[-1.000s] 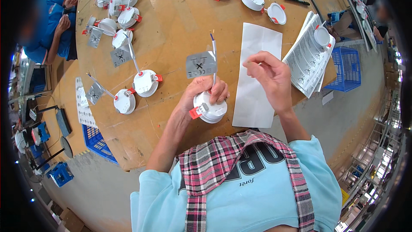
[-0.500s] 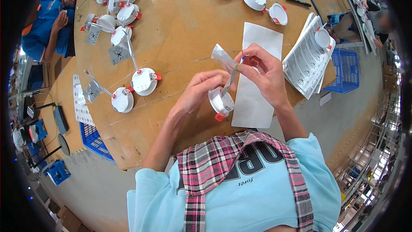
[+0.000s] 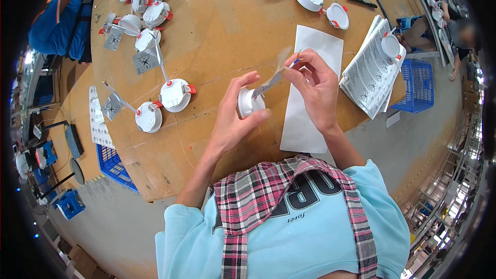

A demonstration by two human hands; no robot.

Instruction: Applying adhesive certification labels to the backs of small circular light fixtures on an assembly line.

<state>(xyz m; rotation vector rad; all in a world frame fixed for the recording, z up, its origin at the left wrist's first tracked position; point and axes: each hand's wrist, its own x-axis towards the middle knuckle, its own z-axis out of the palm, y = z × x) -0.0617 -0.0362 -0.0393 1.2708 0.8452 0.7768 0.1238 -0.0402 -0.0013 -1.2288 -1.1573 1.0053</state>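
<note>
A round white downlight (image 3: 248, 104) is gripped by my left hand (image 3: 231, 116), its thumb and fingers closed around the housing. My right hand (image 3: 318, 93) pinches the end of the light's cable, where thin coloured wires (image 3: 294, 63) stick out. A silver label (image 3: 269, 83) hangs along the cable between my hands, its upper end blurred. Left of my hands, two more white downlights with red clips stand on the table: one (image 3: 175, 94) has a cable and label reaching up, the other (image 3: 149, 118) a label (image 3: 111, 107) on its cable.
A white sheet (image 3: 310, 119) lies under my right hand. To its right, a stack of printed label sheets (image 3: 369, 72) carries a small downlight (image 3: 390, 46). More downlights (image 3: 156, 14) crowd the far left, others (image 3: 309, 0) the far right, near a black pen (image 3: 361, 1). A person (image 3: 62, 31) works across at left.
My left hand has turned and now wraps the downlight, which has moved slightly left and up. The right hand still pinches the cable end; the label now stretches between my hands.
</note>
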